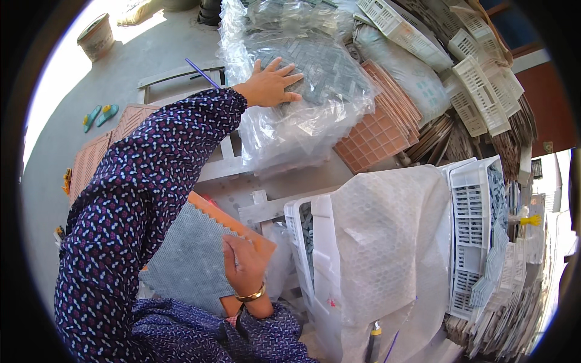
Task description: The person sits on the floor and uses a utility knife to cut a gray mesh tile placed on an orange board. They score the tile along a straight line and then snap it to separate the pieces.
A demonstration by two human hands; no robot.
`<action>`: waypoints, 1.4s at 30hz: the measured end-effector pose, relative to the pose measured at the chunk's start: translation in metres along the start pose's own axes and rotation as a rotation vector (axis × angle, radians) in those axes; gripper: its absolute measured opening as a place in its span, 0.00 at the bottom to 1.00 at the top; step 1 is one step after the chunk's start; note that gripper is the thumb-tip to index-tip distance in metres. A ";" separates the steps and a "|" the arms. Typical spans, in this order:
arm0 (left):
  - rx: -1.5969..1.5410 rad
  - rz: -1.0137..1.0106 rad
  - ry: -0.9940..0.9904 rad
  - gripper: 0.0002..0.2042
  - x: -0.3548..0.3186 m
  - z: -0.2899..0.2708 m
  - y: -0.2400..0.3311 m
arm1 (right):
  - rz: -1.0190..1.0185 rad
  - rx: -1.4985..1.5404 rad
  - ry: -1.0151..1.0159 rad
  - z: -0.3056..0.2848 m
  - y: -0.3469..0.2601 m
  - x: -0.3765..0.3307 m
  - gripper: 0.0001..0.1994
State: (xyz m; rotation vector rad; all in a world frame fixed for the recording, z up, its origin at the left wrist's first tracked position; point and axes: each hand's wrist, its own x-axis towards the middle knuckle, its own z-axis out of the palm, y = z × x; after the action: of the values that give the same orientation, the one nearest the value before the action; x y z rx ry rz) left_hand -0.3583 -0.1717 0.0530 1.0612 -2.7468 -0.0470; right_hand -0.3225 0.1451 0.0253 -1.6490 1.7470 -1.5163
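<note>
In the head view, the left hand [270, 85] lay flat, fingers spread, on a clear plastic bag [302, 97] of grey mosaic tiles. The right hand [243, 266] gripped an orange tray [239, 227] bearing a grey mosaic sheet [187, 260]; beyond its fingertips, a white crate [318, 254] held grey tiles.

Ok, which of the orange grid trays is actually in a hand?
The orange tray under the grey mosaic sheet, held by the right hand. The stack at upper right and those at left lie untouched.
</note>
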 end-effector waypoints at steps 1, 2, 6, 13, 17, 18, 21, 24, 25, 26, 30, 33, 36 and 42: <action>-0.044 0.023 -0.056 0.30 0.004 0.002 -0.002 | 0.000 0.012 0.006 0.001 -0.001 -0.001 0.06; -0.034 0.061 -0.065 0.29 0.010 0.003 -0.006 | 0.007 0.002 -0.003 0.001 -0.001 -0.001 0.06; 0.037 0.036 -0.123 0.28 0.023 -0.004 -0.018 | 0.020 -0.002 -0.031 0.000 -0.001 0.001 0.06; 0.153 0.105 0.044 0.22 0.016 -0.004 -0.029 | 0.070 0.022 -0.031 0.003 -0.002 -0.001 0.05; -0.049 -0.146 -0.200 0.26 0.003 -0.018 0.017 | 0.054 0.016 -0.030 0.002 -0.002 0.001 0.05; -0.031 -0.123 -0.168 0.26 0.000 -0.014 0.014 | 0.044 0.022 -0.031 0.003 -0.002 0.000 0.06; -0.022 -0.034 -0.076 0.28 0.005 -0.003 0.007 | 0.059 0.010 -0.035 0.004 -0.004 0.002 0.05; -0.024 0.077 -0.089 0.27 0.013 0.003 -0.001 | 0.077 0.027 -0.042 0.006 -0.004 0.001 0.05; -0.023 0.043 -0.100 0.27 0.014 0.000 -0.001 | 0.076 0.031 -0.045 0.005 -0.003 0.001 0.05; -0.022 0.009 -0.110 0.27 0.015 -0.002 -0.002 | 0.067 0.031 -0.047 0.005 -0.002 0.000 0.05; -0.023 -0.051 -0.114 0.28 0.008 -0.003 -0.001 | 0.056 0.024 -0.043 0.004 0.001 0.000 0.07; -0.022 -0.052 -0.106 0.29 0.007 -0.003 -0.002 | 0.046 0.027 -0.038 0.004 0.001 -0.001 0.07; -0.019 -0.010 -0.034 0.28 0.003 -0.006 -0.005 | 0.020 -0.005 -0.022 0.002 0.004 -0.001 0.07; -0.200 0.065 0.160 0.24 -0.087 -0.020 -0.037 | -0.012 -0.071 -0.004 0.000 -0.002 0.009 0.05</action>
State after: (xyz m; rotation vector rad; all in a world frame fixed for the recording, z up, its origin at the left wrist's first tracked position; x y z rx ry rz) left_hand -0.2664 -0.1401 0.0541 0.8822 -2.5677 -0.2128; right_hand -0.3240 0.1385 0.0309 -1.6984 1.8115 -1.4716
